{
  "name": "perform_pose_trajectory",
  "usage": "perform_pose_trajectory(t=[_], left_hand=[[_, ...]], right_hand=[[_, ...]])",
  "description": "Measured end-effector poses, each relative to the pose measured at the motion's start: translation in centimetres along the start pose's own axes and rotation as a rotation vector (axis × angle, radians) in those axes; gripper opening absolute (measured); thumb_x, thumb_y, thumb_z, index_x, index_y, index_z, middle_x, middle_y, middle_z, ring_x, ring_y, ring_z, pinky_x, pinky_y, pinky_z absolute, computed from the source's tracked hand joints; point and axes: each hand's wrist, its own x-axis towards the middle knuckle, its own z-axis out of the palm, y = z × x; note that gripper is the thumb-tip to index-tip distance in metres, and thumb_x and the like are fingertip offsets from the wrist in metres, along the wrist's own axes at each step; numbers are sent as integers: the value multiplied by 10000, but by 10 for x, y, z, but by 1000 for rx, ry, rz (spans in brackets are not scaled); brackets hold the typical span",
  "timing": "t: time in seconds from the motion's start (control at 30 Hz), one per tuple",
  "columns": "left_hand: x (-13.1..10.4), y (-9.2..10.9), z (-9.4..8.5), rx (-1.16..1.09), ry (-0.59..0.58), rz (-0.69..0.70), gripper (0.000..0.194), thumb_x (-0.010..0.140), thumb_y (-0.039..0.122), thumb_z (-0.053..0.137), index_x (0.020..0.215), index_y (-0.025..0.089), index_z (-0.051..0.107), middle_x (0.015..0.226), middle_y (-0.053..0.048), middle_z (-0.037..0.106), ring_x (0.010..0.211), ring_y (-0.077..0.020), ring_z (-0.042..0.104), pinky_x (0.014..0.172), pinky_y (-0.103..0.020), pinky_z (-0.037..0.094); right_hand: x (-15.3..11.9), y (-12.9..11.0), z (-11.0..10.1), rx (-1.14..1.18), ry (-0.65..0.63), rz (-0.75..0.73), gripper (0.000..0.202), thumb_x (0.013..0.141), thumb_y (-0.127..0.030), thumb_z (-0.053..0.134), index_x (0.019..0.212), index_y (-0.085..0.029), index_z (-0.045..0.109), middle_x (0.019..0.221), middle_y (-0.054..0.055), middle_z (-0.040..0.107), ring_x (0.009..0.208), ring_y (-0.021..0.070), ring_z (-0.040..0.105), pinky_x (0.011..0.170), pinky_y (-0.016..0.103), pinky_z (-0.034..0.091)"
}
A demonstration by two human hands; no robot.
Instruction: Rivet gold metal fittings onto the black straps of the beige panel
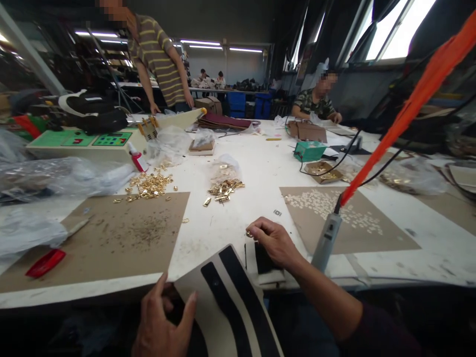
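At the front edge of the table, my left hand (163,317) grips the left side of a cream panel with black stripes (208,322), thumb on top. The panel is tilted, and a small round mark shows on one stripe. To the right, my right hand (275,242) pinches a small gold metal fitting (249,233) between thumb and fingers, just above the table. Under its wrist lies a small black and white piece (265,260). A small metal plate (277,212) lies beyond this hand. Gold clasps (224,190) are heaped farther back.
On the left are a brown sheet (169,248) with small bits, a red object (45,263) and gold fittings (150,185). At right, a grey electric tool (327,240) hangs from an orange cord beside a sheet of pale rings (390,241). Two people work across the table.
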Motion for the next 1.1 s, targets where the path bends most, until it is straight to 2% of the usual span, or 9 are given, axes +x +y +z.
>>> perform_pose_trajectory(t=[0.1, 0.17, 0.3, 0.4, 0.5, 0.7, 0.9, 1.0, 1.1], left_hand=[[-2, 8, -2, 66, 104, 129, 745, 903, 627, 519, 1487, 172, 434, 1218, -138, 560, 938, -282, 632, 802, -437, 553], [-3, 13, -2, 83, 137, 207, 678, 925, 575, 539, 1463, 171, 459, 1289, -154, 548, 879, -259, 620, 787, -432, 552], [4, 20, -2, 32, 193, 451, 416, 968, 445, 563, 1273, 164, 599, 1213, -141, 624, 1050, -309, 611, 968, -477, 501], [17, 22, 0, -21, 162, 576, 300, 975, 373, 583, 1189, 174, 648, 1154, -124, 668, 1132, -318, 585, 1037, -487, 451], [35, 21, 7, -116, 43, 565, 277, 974, 400, 594, 1149, 206, 685, 1141, -90, 694, 1120, -289, 609, 1029, -446, 458], [63, 19, 27, -274, -241, 355, 296, 945, 517, 595, 1044, 280, 743, 1068, -5, 755, 1020, -236, 690, 940, -369, 500], [66, 17, 37, -282, -200, 376, 274, 937, 511, 603, 979, 287, 754, 1005, 9, 760, 977, -228, 698, 904, -364, 495], [64, 14, 39, -297, -182, 379, 252, 940, 494, 610, 981, 289, 752, 1000, 13, 758, 968, -219, 698, 899, -359, 492], [63, 13, 38, -301, -172, 390, 235, 946, 477, 613, 976, 289, 750, 988, 16, 755, 959, -212, 694, 898, -355, 489]], right_hand=[[-1, 19, -8, -287, 43, -62, 228, 1000, -336, 591, 863, -184, 691, 880, 13, 652, 870, 141, 596, 847, 275, 423], [-2, 29, -11, -421, -3, -88, 209, 1011, -315, 578, 896, -191, 700, 902, 18, 651, 891, 146, 597, 859, 277, 425], [-6, 39, -10, -592, -142, -179, 207, 1031, -308, 558, 967, -204, 725, 957, 29, 665, 938, 149, 606, 866, 268, 441], [-9, 38, -11, -676, -200, -246, 209, 1034, -304, 556, 990, -203, 734, 986, 41, 681, 947, 155, 615, 864, 274, 453], [-15, 40, -15, -700, -185, -292, 191, 1025, -290, 572, 984, -205, 738, 978, 47, 688, 931, 162, 621, 840, 282, 463], [-29, 47, -23, -725, -155, -297, 135, 1007, -263, 604, 1009, -229, 734, 994, 44, 691, 950, 189, 610, 871, 329, 459], [-36, 40, -23, -780, -132, -224, 144, 990, -187, 604, 1029, -250, 727, 996, 45, 681, 965, 209, 598, 868, 360, 433], [-38, 36, -19, -716, -57, -201, 115, 971, -198, 630, 1042, -230, 714, 987, 51, 676, 948, 198, 610, 880, 351, 453], [-40, 34, -13, -708, -66, -194, 95, 941, -218, 676, 1019, -234, 727, 982, 47, 680, 940, 196, 613, 885, 349, 462]])
